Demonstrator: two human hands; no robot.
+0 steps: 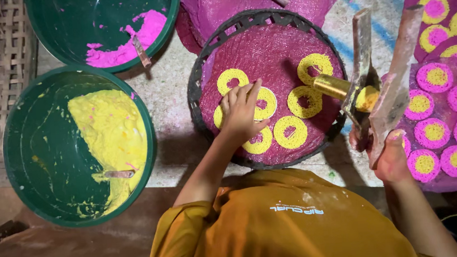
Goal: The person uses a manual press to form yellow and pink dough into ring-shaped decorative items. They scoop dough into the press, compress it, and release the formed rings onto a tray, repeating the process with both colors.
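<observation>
Rings (290, 132) of yellow dough lie on our pink mat (276, 48) in the basket (202, 65); our left hand (241, 114) rests fingers-down on one ring, slightly spread, holding nothing; our right hand (388, 156) is closed around a wooden press (382, 78) with a brass nozzle (331, 86), yellow dough at its mouth; we judge the piping of rings is under way; next calls for steady aim at bare mat beside the rings.

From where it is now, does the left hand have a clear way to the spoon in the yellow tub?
Probably yes. The left hand rests empty on a yellow ring on the tray; the spoon lies uncovered in the tub on that side, with nothing between.
</observation>
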